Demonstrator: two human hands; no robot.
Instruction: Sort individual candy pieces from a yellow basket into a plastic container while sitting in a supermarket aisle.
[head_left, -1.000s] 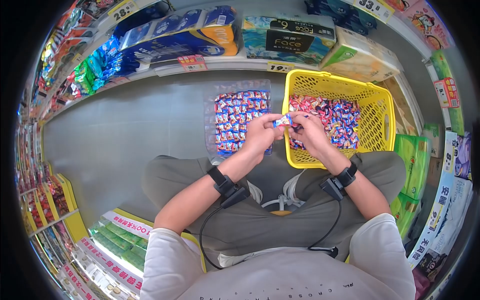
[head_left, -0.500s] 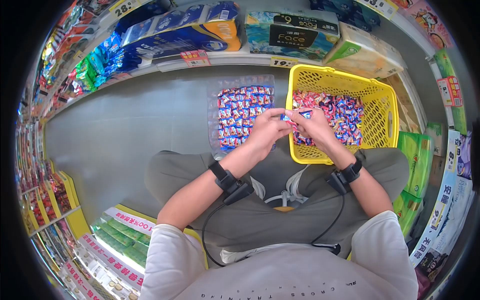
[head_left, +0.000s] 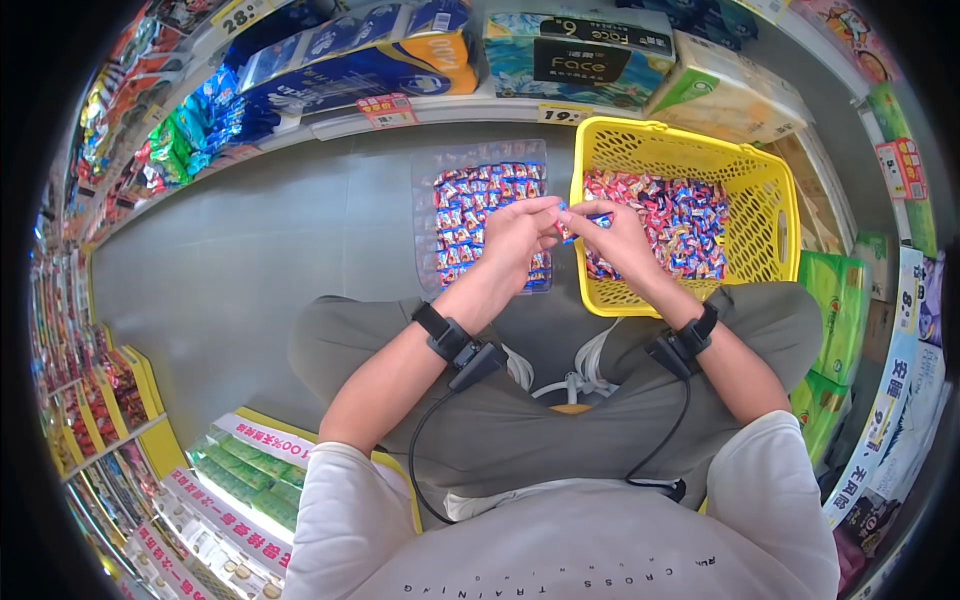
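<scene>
My left hand (head_left: 515, 236) is closed in a pinch over the right side of a clear plastic tray (head_left: 424, 215). At its fingertips is a small wrapped candy (head_left: 563, 228), which the fingers of both hands meet around. My right hand (head_left: 622, 242) is curled at the yellow basket's left rim, with blue-and-red wrapped candies (head_left: 601, 220) showing between its thumb and fingers. Rows of blue-and-red wrapped candies (head_left: 462, 218) lie in the tray. Loose wrapped candies in mixed pink, red and blue (head_left: 690, 225) cover the bottom of the yellow basket (head_left: 768, 180).
Shelves with tissue packs (head_left: 580, 62) and price tags run behind the tray and basket. Green packs (head_left: 832, 315) stand on the right. Bagged snacks line the left shelf. A yellow-edged display (head_left: 245, 470) sits at lower left. Cables hang from both wrist straps.
Both hands have shifted slightly left, the left one now more over the tray. The candy at the fingertips has turned and moved left with them. The whole view has moved slightly.
</scene>
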